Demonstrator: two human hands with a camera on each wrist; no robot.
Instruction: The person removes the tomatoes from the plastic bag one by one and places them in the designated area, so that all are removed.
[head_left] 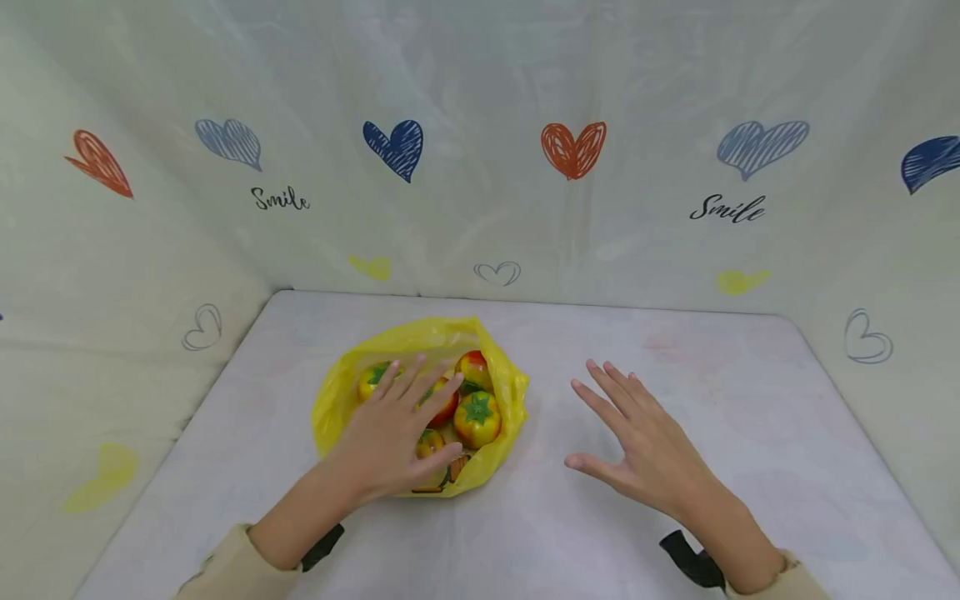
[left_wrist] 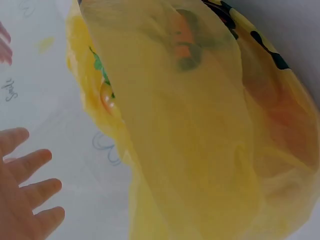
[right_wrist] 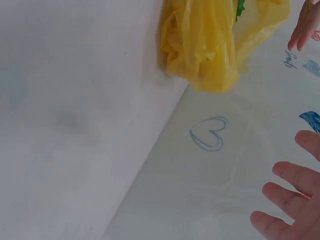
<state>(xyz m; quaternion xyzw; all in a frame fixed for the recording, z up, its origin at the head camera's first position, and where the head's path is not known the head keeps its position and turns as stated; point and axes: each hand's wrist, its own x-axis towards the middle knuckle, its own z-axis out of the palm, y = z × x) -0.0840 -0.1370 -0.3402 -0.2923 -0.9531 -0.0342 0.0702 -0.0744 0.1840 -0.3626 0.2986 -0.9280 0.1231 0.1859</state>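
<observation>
A yellow plastic bag (head_left: 512,404) stands on the table with its mouth spread wide. Inside lie several round yellow-and-red fruits (head_left: 477,419) with green leafy tops, resembling persimmons or tomatoes. Over the bag's mouth my left hand (head_left: 393,442) hovers with fingers spread, hiding some of the fruits and holding nothing. To the right of the bag, my right hand (head_left: 648,446) is held above the table, fingers extended and apart. In the left wrist view, the side of the bag (left_wrist: 190,150) fills much of the picture.
A white cloth covers the table (head_left: 615,533). Behind it and along both sides hangs a pale curtain (head_left: 480,225) printed with hearts and the word "Smile". Dark straps (head_left: 690,560) show at the wrists.
</observation>
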